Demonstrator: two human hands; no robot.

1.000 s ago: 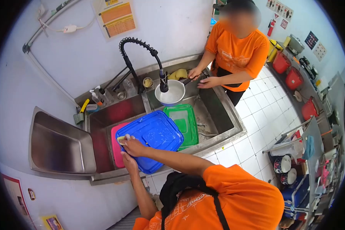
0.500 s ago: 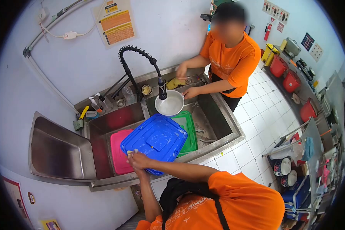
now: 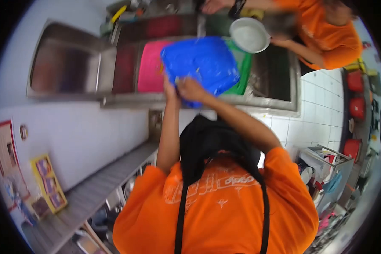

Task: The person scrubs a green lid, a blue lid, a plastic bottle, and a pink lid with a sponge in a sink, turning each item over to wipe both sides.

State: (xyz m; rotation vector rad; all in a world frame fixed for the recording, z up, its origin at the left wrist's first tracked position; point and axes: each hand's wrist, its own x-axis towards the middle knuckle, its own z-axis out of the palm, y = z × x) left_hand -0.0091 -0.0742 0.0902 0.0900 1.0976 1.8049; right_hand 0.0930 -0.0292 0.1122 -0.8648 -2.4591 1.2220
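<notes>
A blue plastic lid (image 3: 207,59), wet and streaked with suds, is tilted over the sink. My left hand (image 3: 170,91) grips its lower left edge. On the lid's lower left part rests my right hand (image 3: 191,89), its fingers curled round a small yellowish sponge (image 3: 180,79) that is mostly hidden and blurred. Behind the blue lid, a pink lid (image 3: 150,72) shows on the left and a green lid (image 3: 244,70) on the right.
A co-worker (image 3: 330,36) stands at the upper right, one hand holding a pale bowl (image 3: 249,35) above the right basin. The metal sink rim (image 3: 279,106) runs below the lids. A steel panel (image 3: 67,63) stands left; red buckets (image 3: 356,108) are far right.
The view has tilted down, showing more of my torso. My right hand and the sponge have shifted inward from the blue lid's edge, and my left hand shows more clearly. The co-worker's other hand has moved.
</notes>
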